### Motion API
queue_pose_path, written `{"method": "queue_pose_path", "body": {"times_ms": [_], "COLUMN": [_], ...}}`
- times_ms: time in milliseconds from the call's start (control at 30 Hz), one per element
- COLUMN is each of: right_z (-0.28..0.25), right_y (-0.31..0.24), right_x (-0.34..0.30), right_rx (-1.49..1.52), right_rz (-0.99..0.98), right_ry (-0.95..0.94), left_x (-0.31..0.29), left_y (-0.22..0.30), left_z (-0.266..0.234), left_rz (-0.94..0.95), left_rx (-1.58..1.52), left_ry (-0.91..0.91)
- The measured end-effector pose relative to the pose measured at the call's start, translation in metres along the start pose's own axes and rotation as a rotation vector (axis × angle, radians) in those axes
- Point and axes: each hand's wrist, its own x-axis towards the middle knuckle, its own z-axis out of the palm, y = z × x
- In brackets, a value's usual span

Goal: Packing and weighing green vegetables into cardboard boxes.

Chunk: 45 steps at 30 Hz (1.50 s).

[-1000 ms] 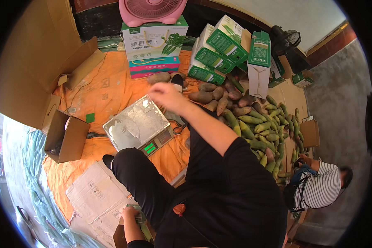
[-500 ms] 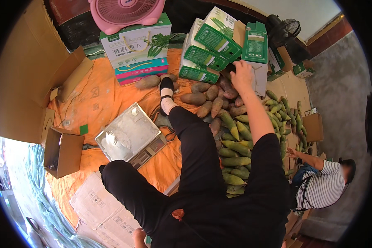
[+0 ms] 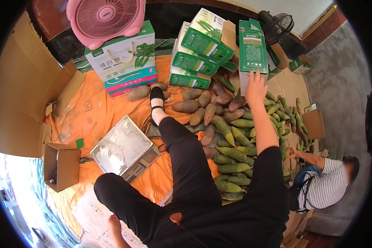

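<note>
My right hand (image 3: 256,87) reaches forward with its fingers apart, over the lower white part of an upright green-and-white carton (image 3: 253,49). It seems to touch the carton, and nothing shows in its grasp. Left of and below that arm lies a heap of long green radishes (image 3: 234,168), with brownish-red roots (image 3: 210,113) at its far side. Beside my bent left knee is my left hand (image 3: 114,225), low and away from the heap; its fingers are too unclear to read. A flat metal-topped weighing scale (image 3: 122,146) sits on the orange sheet.
Green-and-white cartons (image 3: 202,47) lean in a stack behind the roots. A pink fan (image 3: 107,18) stands on gift boxes (image 3: 122,53); a black fan (image 3: 277,27) is at far right. Open brown boxes (image 3: 68,165) are at left. Another person (image 3: 324,184) reaches toward radishes at right.
My right hand has moved right, from the roots beside the cartons onto the upright carton. My left hand has come forward beside the knee. The whole view has shifted slightly.
</note>
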Motion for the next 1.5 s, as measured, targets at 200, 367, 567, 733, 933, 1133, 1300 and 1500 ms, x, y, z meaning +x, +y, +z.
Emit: {"method": "queue_pose_path", "body": {"times_ms": [200, 367, 567, 733, 933, 1133, 1300, 1500], "right_z": [0.016, -0.02, -0.017, 0.008, -0.028, -0.051, -0.047, -0.029], "right_y": [0.016, 0.001, 0.004, 0.008, 0.003, -0.007, -0.021, -0.041], "right_x": [-0.078, -0.034, 0.043, 0.005, -0.109, -0.138, -0.081, -0.022], "right_rx": [0.211, 0.37, 0.295, 0.185, 0.156, 0.556, 0.667, 0.756], "right_rz": [0.028, -0.098, 0.007, 0.008, -0.055, -0.244, -0.247, -0.199], "right_ry": [-0.409, 0.193, 0.158, 0.132, 0.104, 0.209, 0.227, 0.228], "left_x": [0.016, 0.04, 0.057, 0.049, 0.037, 0.032, 0.036, 0.037], "left_y": [0.006, 0.023, 0.141, 0.237, 0.318, 0.334, 0.332, 0.325], "left_z": [-0.011, -0.045, -0.115, -0.159, -0.163, -0.142, -0.141, -0.139], "left_rz": [0.054, 0.142, 0.295, 0.515, 0.766, 0.814, 0.804, 0.795], "left_rx": [-0.077, -0.21, -0.496, -0.646, -0.474, -0.368, -0.312, -0.278], "left_ry": [0.102, 0.263, 0.466, 0.479, 0.333, 0.174, 0.144, 0.165]}}
